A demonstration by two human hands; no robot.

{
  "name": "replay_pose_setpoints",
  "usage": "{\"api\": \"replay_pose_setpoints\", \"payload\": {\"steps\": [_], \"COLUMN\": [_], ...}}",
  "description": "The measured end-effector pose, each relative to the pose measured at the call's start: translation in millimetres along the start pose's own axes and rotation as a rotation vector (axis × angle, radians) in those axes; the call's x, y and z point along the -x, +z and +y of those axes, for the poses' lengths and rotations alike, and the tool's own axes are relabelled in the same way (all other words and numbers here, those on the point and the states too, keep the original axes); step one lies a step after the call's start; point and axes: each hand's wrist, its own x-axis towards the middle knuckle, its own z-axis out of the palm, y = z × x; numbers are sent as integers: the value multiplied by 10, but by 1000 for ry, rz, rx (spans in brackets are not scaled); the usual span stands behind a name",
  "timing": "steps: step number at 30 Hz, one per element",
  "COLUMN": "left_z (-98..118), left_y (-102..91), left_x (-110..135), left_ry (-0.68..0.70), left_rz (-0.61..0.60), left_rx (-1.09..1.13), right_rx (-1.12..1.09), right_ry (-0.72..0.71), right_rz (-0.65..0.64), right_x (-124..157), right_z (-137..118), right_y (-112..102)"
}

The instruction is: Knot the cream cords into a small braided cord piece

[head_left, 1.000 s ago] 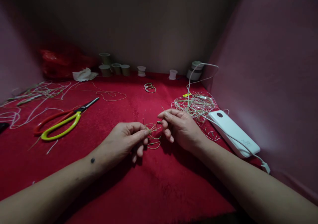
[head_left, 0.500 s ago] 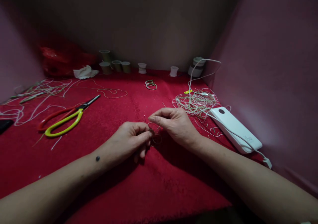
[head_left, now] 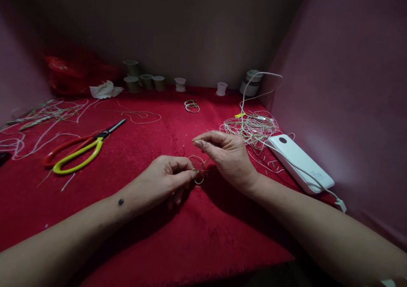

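Observation:
My left hand (head_left: 165, 179) pinches a small looped bundle of thin cord (head_left: 197, 168) between thumb and forefinger, just above the red cloth (head_left: 178, 236). My right hand (head_left: 227, 155) hovers beside and slightly above the loops, thumb and forefinger pinched together on a strand of the same cord. The loops hang between the two hands, partly hidden by the fingers.
Scissors with red and yellow handles (head_left: 76, 149) lie at the left. A tangle of pale cord (head_left: 251, 128) and a white power bank (head_left: 300, 164) with a cable sit at the right. Small spools (head_left: 141, 81) line the back wall; loose strings (head_left: 41, 117) spread far left.
My right hand has lifted and moved left over the loops, pulling a strand upward. My left hand has kept its pinch in nearly the same spot.

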Motion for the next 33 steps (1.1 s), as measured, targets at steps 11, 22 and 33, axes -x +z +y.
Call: {"api": "replay_pose_setpoints", "payload": {"steps": [11,22,33], "left_z": [31,34,43], "left_y": [15,9,21], "left_x": [29,13,41], "left_ry": [20,16,-19], "left_rz": [2,-15,-2], "left_rx": [-3,-5,5], "right_rx": [335,-135,-413], "right_ry": [-127,183,545], "right_rz": [-73,117,226], "right_x": [19,-53,-89], "right_z": [-21,-54,-74], "right_y": [-86,-88,-154]}}
